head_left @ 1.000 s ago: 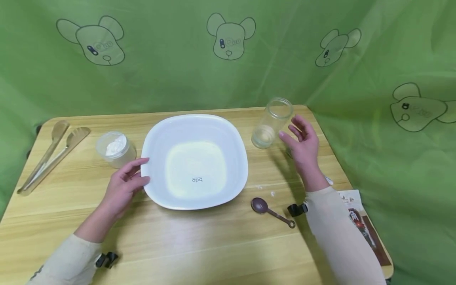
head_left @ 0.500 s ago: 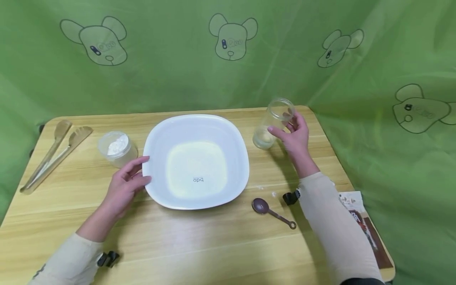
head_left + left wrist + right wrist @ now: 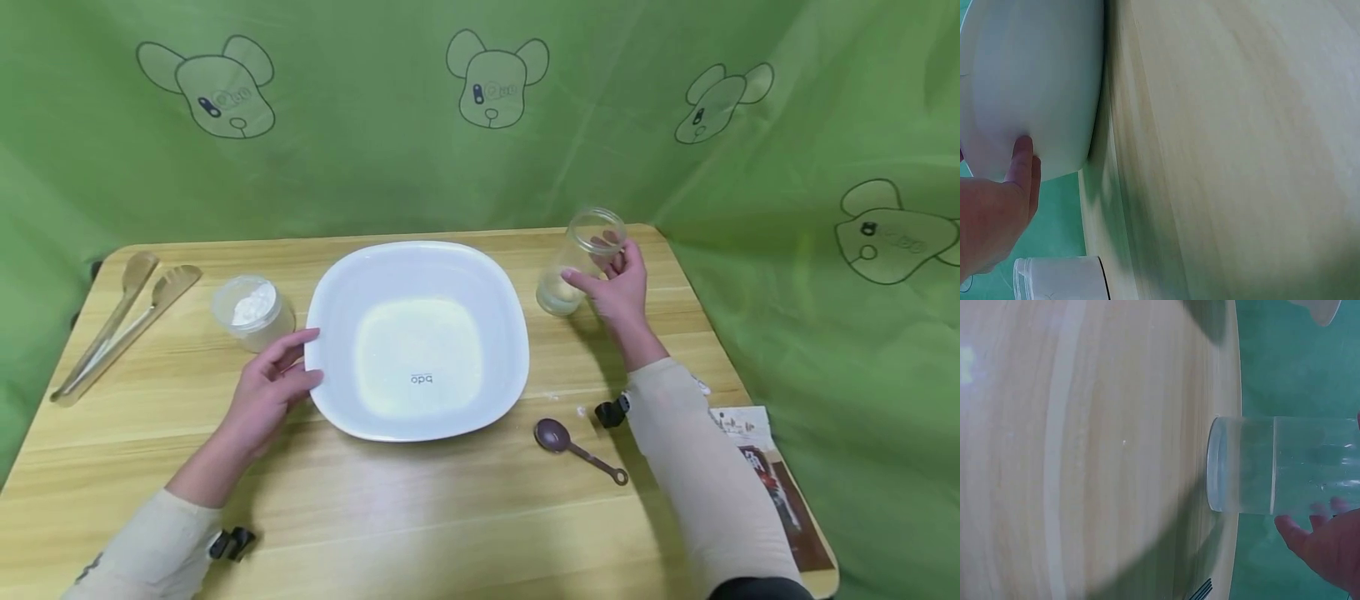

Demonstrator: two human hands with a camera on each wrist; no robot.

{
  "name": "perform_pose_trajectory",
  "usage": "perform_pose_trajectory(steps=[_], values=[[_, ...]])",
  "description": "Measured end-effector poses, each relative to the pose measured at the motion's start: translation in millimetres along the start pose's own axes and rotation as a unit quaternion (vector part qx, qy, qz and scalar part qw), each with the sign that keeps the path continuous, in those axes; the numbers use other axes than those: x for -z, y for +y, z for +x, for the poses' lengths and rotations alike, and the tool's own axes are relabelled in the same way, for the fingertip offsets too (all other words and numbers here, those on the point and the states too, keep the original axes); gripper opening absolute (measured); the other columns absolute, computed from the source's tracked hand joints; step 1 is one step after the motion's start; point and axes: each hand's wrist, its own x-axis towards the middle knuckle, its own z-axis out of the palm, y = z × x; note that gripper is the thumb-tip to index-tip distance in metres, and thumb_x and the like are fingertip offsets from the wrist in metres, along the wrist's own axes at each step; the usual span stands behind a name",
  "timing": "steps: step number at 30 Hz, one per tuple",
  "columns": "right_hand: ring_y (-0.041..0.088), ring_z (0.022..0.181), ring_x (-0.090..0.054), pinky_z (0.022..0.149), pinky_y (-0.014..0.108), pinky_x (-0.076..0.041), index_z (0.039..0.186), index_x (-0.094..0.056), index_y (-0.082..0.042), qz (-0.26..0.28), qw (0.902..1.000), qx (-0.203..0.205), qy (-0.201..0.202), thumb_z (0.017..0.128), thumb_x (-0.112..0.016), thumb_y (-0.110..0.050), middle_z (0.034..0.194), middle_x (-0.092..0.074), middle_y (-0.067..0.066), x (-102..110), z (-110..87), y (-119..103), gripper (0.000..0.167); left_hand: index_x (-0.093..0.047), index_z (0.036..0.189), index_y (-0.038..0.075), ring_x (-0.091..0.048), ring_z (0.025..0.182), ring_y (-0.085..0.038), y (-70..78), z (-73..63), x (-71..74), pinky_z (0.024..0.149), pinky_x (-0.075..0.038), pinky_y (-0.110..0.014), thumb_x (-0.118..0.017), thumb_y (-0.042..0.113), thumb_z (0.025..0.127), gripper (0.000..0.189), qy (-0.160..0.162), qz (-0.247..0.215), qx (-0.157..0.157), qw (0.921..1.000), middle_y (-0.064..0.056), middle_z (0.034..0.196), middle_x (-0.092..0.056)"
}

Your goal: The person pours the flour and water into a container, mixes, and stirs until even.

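Observation:
A wide white basin (image 3: 416, 421) stands mid-table with small lettering on its bottom. My left hand (image 3: 264, 387) pinches its left rim, thumb at the edge; in the left wrist view the fingers (image 3: 1022, 156) lie against the outer wall. At the back right is a clear glass jar (image 3: 567, 265) without a lid. The right wrist view shows clear liquid in the lower part of the jar (image 3: 1254, 465). My right hand (image 3: 618, 287) grips the jar's right side, thumb in front and fingers behind, partly seen through the glass.
Left of the basin stands a clear tub (image 3: 255, 312) of white powder. Wooden tongs (image 3: 120, 329) lie at the far left. A brown measuring spoon (image 3: 570, 446) is in front of the jar. A printed packet (image 3: 780, 487) lies at the right edge, partly under the right forearm.
My right hand has moved left from beside the jar and taken hold of it. The left hand keeps its hold on the basin rim. The whole head view has shifted slightly.

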Motion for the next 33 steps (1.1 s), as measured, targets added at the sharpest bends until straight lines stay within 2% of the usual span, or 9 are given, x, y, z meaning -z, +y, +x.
perform_pose_trajectory(steps=[9, 16, 25, 33], values=[[0.024, 0.124, -0.053, 0.111, 0.04, -0.04, 0.135, -0.049, -0.009, 0.012, 0.9996, 0.018, 0.018, 0.065, -0.087, 0.013, 0.136, -0.057, 0.014, 1, 0.6, 6, 0.083, -0.051, 0.141, 0.001, -0.065, 0.109, -0.019, -2.6, 0.9, 1.1, 0.085, -0.058, -0.027, -0.062, -0.011, 0.092, 0.052, -0.003, -0.007, -0.002, 1.0, -0.011, 0.127, -0.062], [0.023, 0.123, -0.053, 0.107, 0.044, -0.044, 0.137, -0.052, -0.014, -0.002, 0.9991, 0.033, 0.027, 0.064, -0.09, 0.008, 0.135, -0.059, 0.009, 3, -2.3, 0, 0.086, -0.052, 0.14, 0.001, -0.065, 0.109, -0.019, -1.3, 1.1, 0.6, 0.084, -0.058, -0.027, -0.062, -0.011, 0.091, 0.052, 0.002, -0.006, 0.001, 1.0, -0.012, 0.128, -0.061], [0.023, 0.118, -0.055, 0.098, 0.042, -0.048, 0.14, -0.057, -0.022, -0.055, 0.9952, 0.08, -0.005, 0.066, -0.091, 0.001, 0.132, -0.059, 0.012, 3, -8.9, -27, 0.084, -0.052, 0.14, 0.001, -0.064, 0.11, -0.019, 1.7, 1.2, -0.4, 0.085, -0.057, -0.027, -0.062, -0.01, 0.092, 0.05, 0.003, -0.003, 0.003, 1.0, -0.012, 0.127, -0.061], [0.024, 0.117, -0.057, 0.1, 0.044, -0.05, 0.142, -0.057, -0.023, -0.115, 0.9863, 0.108, -0.047, 0.066, -0.091, 0.0, 0.133, -0.06, 0.011, 0, -17.6, -50, 0.086, -0.051, 0.14, 0.0, -0.065, 0.108, -0.018, 1.7, 0.9, -0.5, 0.084, -0.058, -0.026, -0.062, -0.011, 0.092, 0.05, 0.004, -0.005, 0.004, 1.0, -0.012, 0.126, -0.062]])
